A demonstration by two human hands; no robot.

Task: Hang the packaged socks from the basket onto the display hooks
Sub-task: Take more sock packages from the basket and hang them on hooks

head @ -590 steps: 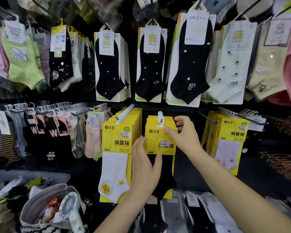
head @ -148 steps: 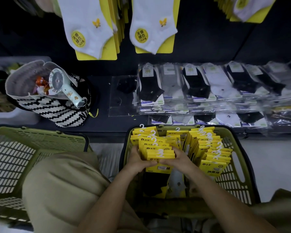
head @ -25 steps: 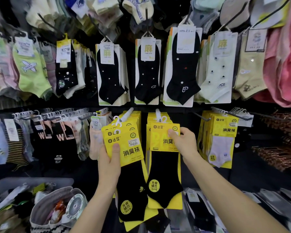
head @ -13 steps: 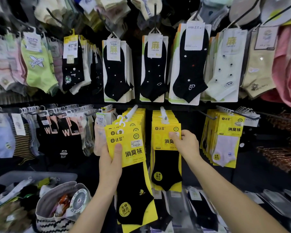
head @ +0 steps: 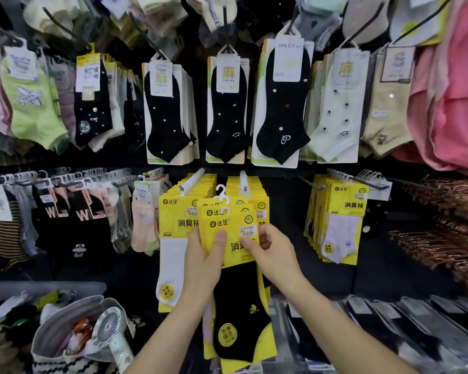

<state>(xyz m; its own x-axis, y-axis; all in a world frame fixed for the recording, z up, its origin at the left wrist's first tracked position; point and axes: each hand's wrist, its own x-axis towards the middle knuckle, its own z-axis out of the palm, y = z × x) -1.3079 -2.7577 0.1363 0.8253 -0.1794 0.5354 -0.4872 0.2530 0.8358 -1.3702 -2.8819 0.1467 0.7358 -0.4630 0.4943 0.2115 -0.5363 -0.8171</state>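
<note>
My left hand (head: 204, 261) grips a small stack of yellow-carded black sock packs (head: 229, 233), thumb across the front card, white hangers sticking up at the top. My right hand (head: 269, 251) pinches the right edge of the front pack. The stack is held in front of the middle display hook (head: 243, 179), which carries a row of the same yellow packs (head: 251, 188). The left hook (head: 192, 179) holds yellow packs with white socks (head: 172, 263). The basket is out of view.
Black dotted socks (head: 224, 109) hang on the upper row. More yellow packs (head: 341, 220) hang at right, beside copper hangers (head: 443, 233). A striped bag with a handheld fan (head: 108, 330) sits at lower left. Bagged socks (head: 389, 319) lie on the low shelf.
My right hand left the pack on the middle hook and came back to the stack. My left hand moved the stack right, in front of the middle hook.
</note>
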